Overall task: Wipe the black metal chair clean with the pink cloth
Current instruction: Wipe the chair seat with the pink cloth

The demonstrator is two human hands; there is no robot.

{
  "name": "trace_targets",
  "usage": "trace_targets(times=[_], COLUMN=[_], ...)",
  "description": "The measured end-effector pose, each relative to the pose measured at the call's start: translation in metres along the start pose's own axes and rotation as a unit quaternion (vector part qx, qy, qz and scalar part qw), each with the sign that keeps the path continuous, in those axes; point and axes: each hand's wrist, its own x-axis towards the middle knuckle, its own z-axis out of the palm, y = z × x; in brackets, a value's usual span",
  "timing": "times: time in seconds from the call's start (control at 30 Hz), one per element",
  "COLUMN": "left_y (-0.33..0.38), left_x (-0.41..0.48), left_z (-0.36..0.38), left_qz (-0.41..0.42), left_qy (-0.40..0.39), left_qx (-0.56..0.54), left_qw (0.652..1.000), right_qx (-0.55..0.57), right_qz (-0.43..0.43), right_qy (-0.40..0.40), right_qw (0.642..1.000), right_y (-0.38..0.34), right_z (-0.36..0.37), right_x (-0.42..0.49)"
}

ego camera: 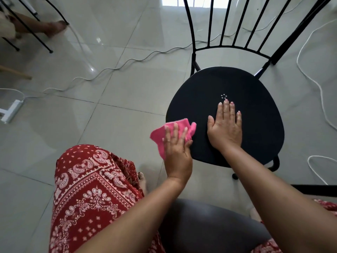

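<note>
Person is wearing a loose red lower garment (91, 189) carrying a white paisley and floral print with diamond-shaped borders. A patch of the same fabric (326, 205) is showing at lower right. Torso is wearing a plain dark grey top (209, 225). Forearms are showing bare right to the frame edge. Right hand (226, 132) is wearing pale glossy nail polish; left hand (177, 156) nails are looking similarly pale. Bare foot (143, 179) is showing beside the red hem, toenails wearing dark polish.
</note>
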Motion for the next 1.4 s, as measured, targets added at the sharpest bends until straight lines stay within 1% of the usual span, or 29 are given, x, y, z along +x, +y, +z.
trace_targets(times=[0.03, 0.1, 0.17, 0.23, 0.3, 0.37, 0.43, 0.5, 0.63, 0.7, 0.77, 0.8, 0.83, 0.87, 0.9, 0.93, 0.97, 1.0, 1.03, 1.07, 1.13, 1.23, 1.3, 1.4], left_y=[-0.001, 0.0, 0.004, 0.009, 0.013, 0.016, 0.018, 0.019, 0.034, 0.051, 0.07, 0.081, 0.091, 0.098, 0.102, 0.102, 0.098, 0.089, 0.079, 0.067, 0.046, 0.024, 0.015, 0.011], left_x=[-0.004, 0.01, 0.048, 0.092, 0.123, 0.139, 0.138, 0.122, 0.056, 0.025, 0.006, 0.003, 0.006, 0.014, 0.026, 0.041, 0.058, 0.079, 0.099, 0.116, 0.137, 0.139, 0.136, 0.137], left_z=[0.003, 0.003, 0.002, 0.0, 0.001, 0.004, 0.006, 0.009, 0.026, 0.036, 0.046, 0.048, 0.048, 0.044, 0.037, 0.027, 0.018, 0.01, 0.003, -0.001, -0.001, 0.011, 0.016, 0.018], left_qz=[0.031, 0.079, 0.082, 0.056, 0.042, 0.044, 0.048, 0.053, 0.075, 0.08, 0.089, 0.084, 0.07, 0.053, 0.041, 0.048, 0.065, 0.077, 0.076, 0.066, 0.059, 0.097, 0.115, 0.115], left_qy=[-0.026, -0.063, -0.093, -0.123, -0.146, -0.162, -0.161, -0.16, -0.163, -0.179, -0.215, -0.236, -0.246, -0.238, -0.209, -0.156, -0.096, -0.051, -0.032, -0.038, -0.088, -0.143, -0.138, -0.125], left_qx=[0.07, 0.182, 0.253, 0.293, 0.309, 0.311, 0.323, 0.328, 0.309, 0.291, 0.268, 0.243, 0.198, 0.144, 0.097, 0.086, 0.106, 0.133, 0.16, 0.188, 0.244, 0.299, 0.312, 0.314], left_qw=[0.997, 0.978, 0.959, 0.946, 0.939, 0.936, 0.931, 0.929, 0.934, 0.937, 0.935, 0.937, 0.946, 0.959, 0.972, 0.983, 0.988, 0.987, 0.984, 0.979, 0.964, 0.938, 0.933, 0.934], right_qx=[0.002, 0.007, 0.02, 0.056, 0.133, 0.224, 0.299, 0.372, 0.51, 0.544, 0.555, 0.546, 0.524, 0.489, 0.442, 0.387, 0.325, 0.258, 0.189, 0.13, 0.062, 0.016, -0.007, -0.022], right_qz=[-0.001, -0.004, -0.006, -0.007, -0.003, 0.007, 0.022, 0.047, 0.085, 0.09, 0.09, 0.086, 0.078, 0.069, 0.06, 0.048, 0.035, 0.02, -0.002, -0.032, -0.096, -0.142, -0.157, -0.206], right_qy=[-0.002, -0.009, -0.01, -0.008, 0.006, 0.022, 0.019, 0.0, -0.046, -0.061, -0.063, -0.06, -0.053, -0.041, -0.024, -0.006, 0.011, 0.026, 0.043, 0.057, 0.054, -0.022, -0.055, -0.072], right_qw=[1.0, 1.0, 1.0, 0.998, 0.991, 0.974, 0.954, 0.927, 0.855, 0.832, 0.824, 0.831, 0.847, 0.869, 0.895, 0.921, 0.945, 0.966, 0.981, 0.989, 0.992, 0.989, 0.986, 0.976], right_y=[0.0, 0.0, 0.002, 0.005, 0.009, 0.012, 0.015, 0.018, 0.027, 0.033, 0.04, 0.044, 0.047, 0.051, 0.054, 0.056, 0.058, 0.058, 0.056, 0.052, 0.039, 0.015, 0.012, 0.04], right_z=[0.0, -0.001, -0.002, -0.006, -0.011, -0.018, -0.024, -0.03, -0.046, -0.054, -0.061, -0.064, -0.065, -0.066, -0.065, -0.063, -0.061, -0.058, -0.055, -0.051, -0.043, -0.029, -0.02, -0.02], right_x=[0.0, 0.001, 0.002, 0.003, 0.004, 0.005, 0.007, 0.008, 0.008, 0.008, 0.008, 0.007, 0.006, 0.004, 0.002, -0.001, -0.005, -0.009, -0.015, -0.021, -0.033, -0.05, -0.061, -0.072])
